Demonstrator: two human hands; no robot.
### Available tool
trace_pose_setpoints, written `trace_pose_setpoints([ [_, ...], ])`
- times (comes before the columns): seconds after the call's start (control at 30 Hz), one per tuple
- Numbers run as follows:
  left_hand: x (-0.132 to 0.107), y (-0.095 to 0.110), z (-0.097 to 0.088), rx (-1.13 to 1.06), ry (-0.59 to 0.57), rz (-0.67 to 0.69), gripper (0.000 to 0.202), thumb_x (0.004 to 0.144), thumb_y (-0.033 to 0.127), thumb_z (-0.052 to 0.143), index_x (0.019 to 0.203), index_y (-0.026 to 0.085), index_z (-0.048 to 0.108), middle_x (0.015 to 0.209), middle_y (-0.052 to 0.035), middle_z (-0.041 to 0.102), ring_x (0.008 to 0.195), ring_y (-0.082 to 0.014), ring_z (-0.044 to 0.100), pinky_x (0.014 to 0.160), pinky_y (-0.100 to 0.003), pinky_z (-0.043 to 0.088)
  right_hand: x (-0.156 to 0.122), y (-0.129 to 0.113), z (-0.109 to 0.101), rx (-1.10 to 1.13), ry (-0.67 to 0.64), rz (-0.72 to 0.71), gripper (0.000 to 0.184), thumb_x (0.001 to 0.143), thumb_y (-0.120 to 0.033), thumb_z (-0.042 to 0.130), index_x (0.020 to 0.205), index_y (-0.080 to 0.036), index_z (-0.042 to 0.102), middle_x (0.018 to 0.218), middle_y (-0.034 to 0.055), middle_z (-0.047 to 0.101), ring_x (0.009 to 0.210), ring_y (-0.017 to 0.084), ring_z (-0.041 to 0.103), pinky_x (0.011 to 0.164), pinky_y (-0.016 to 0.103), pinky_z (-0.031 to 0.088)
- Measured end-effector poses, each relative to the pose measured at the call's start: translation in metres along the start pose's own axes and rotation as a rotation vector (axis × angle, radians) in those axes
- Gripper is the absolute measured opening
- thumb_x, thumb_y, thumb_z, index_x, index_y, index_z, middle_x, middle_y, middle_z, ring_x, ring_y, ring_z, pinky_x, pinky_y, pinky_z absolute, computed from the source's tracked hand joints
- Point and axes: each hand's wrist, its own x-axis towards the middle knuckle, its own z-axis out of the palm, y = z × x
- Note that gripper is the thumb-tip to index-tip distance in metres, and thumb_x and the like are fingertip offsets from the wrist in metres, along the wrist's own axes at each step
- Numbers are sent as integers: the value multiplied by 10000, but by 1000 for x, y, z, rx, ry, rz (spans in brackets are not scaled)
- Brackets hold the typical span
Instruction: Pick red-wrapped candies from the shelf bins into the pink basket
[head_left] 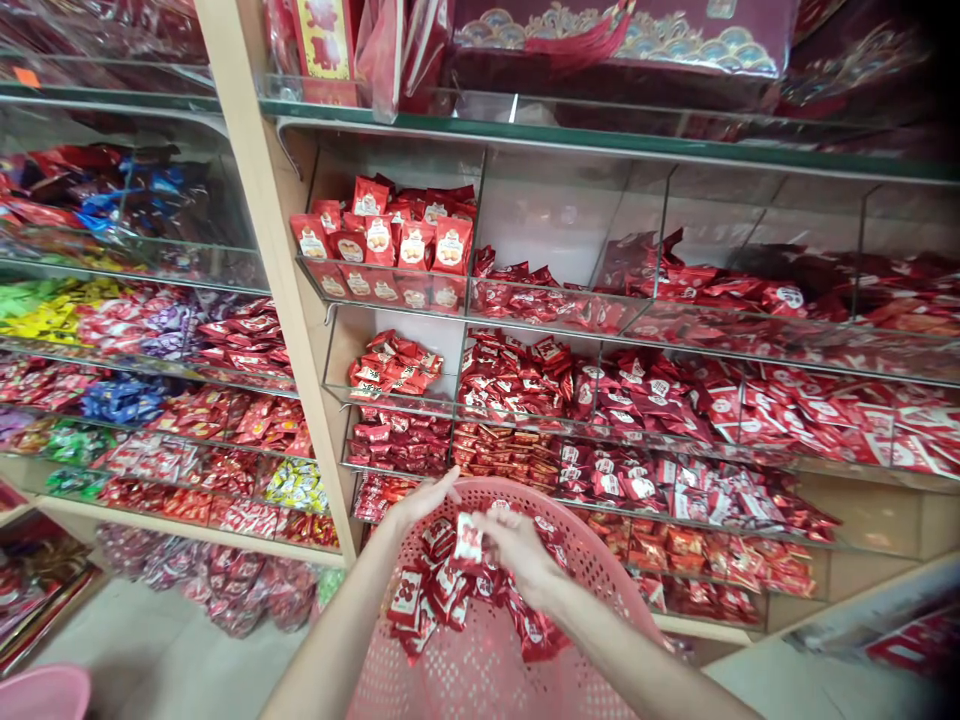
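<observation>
White-and-red packet (469,540) sits at the fingertips of your right hand (517,550), just above the far part of the pink basket (480,680). Those right fingers are nearly closed, pinching it by one side. Your left hand (424,502) is at the basket's far left rim, its fingers stretched out and slightly parted; you cannot tell from this view whether they grip the edge or only rest there, and no packet shows in them. Below your hands, loose red packets (450,590) lie in a heap in the basket, whose wall is pierced with small holes. Right behind its far rim, the shelf rack (279,300) rises in tiers, with glass-fronted compartments full of mostly red wrapped pieces. To your left, more shelves carry yellow packets (296,487) and blue packets (124,397). A pink tub (49,692) shows at the lower left corner.
</observation>
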Motion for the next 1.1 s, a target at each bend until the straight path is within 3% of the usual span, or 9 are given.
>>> trace_pose_setpoints([
  [0.1, 1, -3, 1, 40, 11, 11, 734, 725, 773, 245, 752, 201, 704, 1009, -37, 683, 1018, -240, 546, 976, -333, 333, 13, 48, 17, 49, -28, 295, 183, 708, -255, 665, 641, -166, 520, 565, -11, 589, 446, 71, 516, 451, 176, 402],
  [0.2, 2, -4, 1, 57, 9, 13, 732, 732, 768, 233, 744, 206, 703, 992, -31, 685, 994, -232, 551, 972, -330, 333, 26, 69, 37, -33, -5, 335, 148, 749, -180, 609, 638, -163, 511, 512, -19, 569, 405, 69, 506, 430, 173, 426],
  [0.33, 2, -3, 1, 64, 15, 6, 734, 736, 765, 230, 740, 203, 702, 961, -27, 689, 960, -222, 561, 968, -328, 334, 36, 75, 61, -64, 34, 359, 167, 788, -141, 552, 639, -167, 481, 466, -30, 535, 392, 77, 509, 440, 183, 455],
  [0.43, 2, -4, 1, 59, 19, 19, 734, 744, 758, 226, 736, 197, 700, 936, -30, 691, 936, -219, 569, 965, -331, 337, 36, 77, 67, -36, 41, 337, 163, 815, -159, 532, 661, -163, 478, 531, -12, 576, 465, 85, 570, 528, 202, 499],
  [0.57, 3, -5, 1, 63, 27, 19, 720, 733, 761, 251, 738, 199, 700, 977, -37, 688, 988, -234, 553, 975, -321, 334, 35, 79, 47, -159, 29, 258, 180, 846, -229, 487, 680, -160, 494, 568, 0, 588, 512, 114, 601, 538, 225, 490],
  [0.77, 1, -2, 1, 83, 9, 3, 736, 729, 768, 240, 773, 199, 704, 999, -31, 686, 1003, -236, 558, 978, -324, 338, 28, 77, -5, -893, 16, -254, 130, 778, -174, 484, 672, -180, 558, 605, -8, 607, 565, 117, 571, 530, 203, 369],
  [0.93, -5, 9, 0, 146, 26, -18, 740, 733, 766, 226, 761, 204, 706, 1025, -30, 682, 1013, -245, 560, 979, -339, 344, 13, 77, -5, -1305, -200, -332, 164, 793, -236, 470, 736, -190, 616, 697, 29, 662, 649, 142, 603, 565, 222, 330],
  [1.1, -8, 15, 0, 187, 45, -31, 740, 737, 764, 219, 740, 206, 705, 987, -35, 693, 992, -249, 571, 950, -335, 369, 9, 84, 2, -1396, -301, -333, 180, 792, -228, 456, 782, -199, 633, 833, 51, 681, 728, 159, 624, 583, 232, 327],
])
